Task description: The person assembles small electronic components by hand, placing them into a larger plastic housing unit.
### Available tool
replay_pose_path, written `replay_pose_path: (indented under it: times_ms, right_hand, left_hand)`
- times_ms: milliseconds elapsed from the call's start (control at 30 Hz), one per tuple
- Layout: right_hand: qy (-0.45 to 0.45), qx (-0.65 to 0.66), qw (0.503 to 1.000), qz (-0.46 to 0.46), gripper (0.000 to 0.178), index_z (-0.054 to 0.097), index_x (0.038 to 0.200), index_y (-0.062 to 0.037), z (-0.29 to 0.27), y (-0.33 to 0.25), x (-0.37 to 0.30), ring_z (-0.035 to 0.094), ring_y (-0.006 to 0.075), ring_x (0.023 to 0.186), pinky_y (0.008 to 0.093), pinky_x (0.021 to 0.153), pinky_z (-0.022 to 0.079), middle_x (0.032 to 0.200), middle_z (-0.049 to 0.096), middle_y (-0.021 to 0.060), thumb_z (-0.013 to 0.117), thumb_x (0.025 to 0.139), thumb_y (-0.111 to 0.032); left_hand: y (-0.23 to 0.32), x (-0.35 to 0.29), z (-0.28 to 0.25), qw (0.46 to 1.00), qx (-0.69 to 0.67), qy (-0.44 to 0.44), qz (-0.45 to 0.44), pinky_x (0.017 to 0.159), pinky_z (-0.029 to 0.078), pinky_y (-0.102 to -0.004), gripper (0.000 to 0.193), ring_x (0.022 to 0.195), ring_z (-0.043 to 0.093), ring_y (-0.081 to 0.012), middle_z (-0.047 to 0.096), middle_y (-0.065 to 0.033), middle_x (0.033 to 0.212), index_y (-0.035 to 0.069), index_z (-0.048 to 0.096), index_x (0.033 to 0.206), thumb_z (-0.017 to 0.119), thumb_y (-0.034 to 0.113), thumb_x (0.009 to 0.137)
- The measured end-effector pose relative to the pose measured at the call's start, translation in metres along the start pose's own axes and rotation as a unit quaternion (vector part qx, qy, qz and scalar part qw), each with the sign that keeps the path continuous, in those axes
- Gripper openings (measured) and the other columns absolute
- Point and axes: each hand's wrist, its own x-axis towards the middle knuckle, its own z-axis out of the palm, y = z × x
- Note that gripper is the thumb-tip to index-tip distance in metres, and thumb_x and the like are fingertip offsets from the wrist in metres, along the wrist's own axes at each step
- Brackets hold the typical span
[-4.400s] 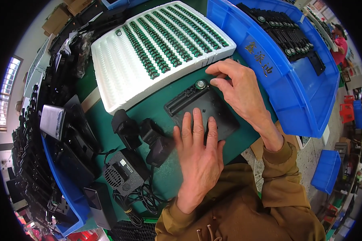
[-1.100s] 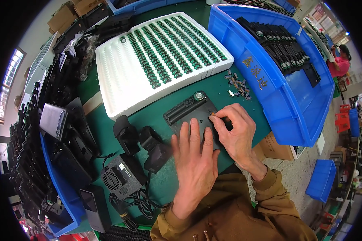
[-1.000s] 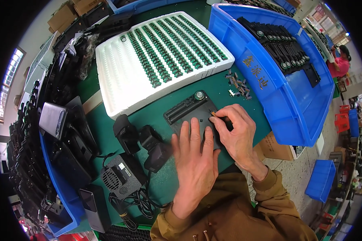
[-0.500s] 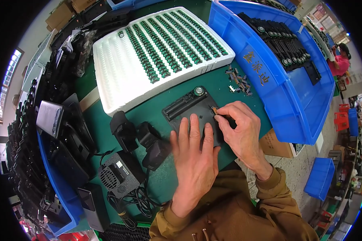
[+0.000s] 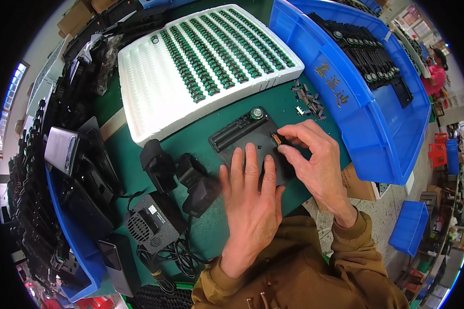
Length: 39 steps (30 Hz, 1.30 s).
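A flat black plastic housing point(image 5: 265, 150) lies on the green work surface in front of me. It has a long raised channel along its far left side and a round metal-and-green part point(image 5: 257, 113) at its far corner. My left hand point(image 5: 251, 198) rests flat on the housing, fingers spread, pressing its near part. A small slide-switch-like piece point(image 5: 277, 139), copper and dark, sits at the housing's right side. Beside it are the thumb and index finger of my right hand point(image 5: 314, 160), parted, their tips close to the piece; whether they touch it is hard to tell.
Beyond the housing stands a white foam tray point(image 5: 152, 98) with rows of green parts. Loose small switch pieces point(image 5: 308, 102) lie to its right. A blue bin point(image 5: 358, 121) holds black assemblies. Black adapters point(image 5: 198, 190), a vented box point(image 5: 154, 221) and coiled cables point(image 5: 178, 260) are at left.
My right thumb and index finger have parted from their pinch at the small piece, and the hand has shifted slightly right. My left hand still presses the housing.
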Motion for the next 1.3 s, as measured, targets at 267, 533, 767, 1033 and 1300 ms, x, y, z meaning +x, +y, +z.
replay_pose_path:
  times_ms: [267, 533, 767, 1033, 1300]
  right_hand:
    - [-0.030, -0.052, 0.998, -0.002, 0.017, 0.069, 0.094, -0.0073, -0.001, 0.008, 0.000, 0.066, 0.0276, 0.080, 0.0381, 0.066, 0.052, 0.086, 0.066, 0.0057, 0.074, 0.078, -0.003]
    - [-0.033, -0.039, 0.998, -0.021, 0.019, 0.069, 0.098, -0.0062, -0.005, 0.001, 0.026, 0.066, 0.0298, 0.086, 0.0392, 0.071, 0.052, 0.092, 0.067, 0.0075, 0.070, 0.080, -0.002]
    - [-0.079, -0.023, 0.989, -0.126, 0.035, 0.067, 0.112, -0.0001, 0.013, 0.014, 0.045, 0.063, 0.0342, 0.107, 0.0401, 0.091, 0.051, 0.114, 0.067, 0.0154, 0.067, 0.077, 0.005]
    - [-0.111, -0.032, 0.980, -0.164, 0.039, 0.066, 0.114, -0.0008, 0.016, 0.022, 0.055, 0.063, 0.0356, 0.102, 0.0425, 0.087, 0.051, 0.107, 0.066, 0.0150, 0.066, 0.076, 0.008]
    - [-0.092, -0.008, 0.979, -0.183, 0.042, 0.064, 0.114, -0.0008, 0.000, 0.019, 0.045, 0.064, 0.0352, 0.095, 0.0410, 0.078, 0.053, 0.108, 0.060, 0.0142, 0.063, 0.074, 0.014]
  left_hand:
    - [0.001, 0.000, -0.001, 1.000, -0.001, -0.009, 0.001, 0.106, 0.033, -0.0658, 0.056, 0.138, 0.034, -0.0456, 0.037, -0.0256, 0.149, -0.001, 0.053, 0.134, 0.069, 0.020, 0.086]
    - [-0.002, -0.002, 0.000, 1.000, -0.010, -0.003, 0.008, 0.106, 0.031, -0.0666, 0.052, 0.137, 0.034, -0.0459, 0.038, -0.0227, 0.150, -0.001, 0.055, 0.133, 0.068, 0.018, 0.086]
    - [-0.005, -0.003, 0.004, 0.999, -0.025, 0.019, 0.023, 0.105, 0.032, -0.0660, 0.049, 0.136, 0.036, -0.0458, 0.042, -0.0217, 0.147, 0.000, 0.056, 0.131, 0.069, 0.016, 0.085]
    - [0.000, -0.003, -0.001, 0.999, -0.036, 0.022, -0.001, 0.114, 0.028, -0.0570, 0.051, 0.138, 0.037, -0.0411, 0.045, -0.0159, 0.149, 0.004, 0.060, 0.130, 0.073, 0.010, 0.082]
    - [-0.001, -0.004, -0.004, 0.993, -0.091, 0.070, 0.028, 0.109, 0.031, -0.0592, 0.057, 0.135, 0.039, -0.0452, 0.043, -0.0231, 0.147, -0.001, 0.055, 0.133, 0.073, 0.018, 0.083]
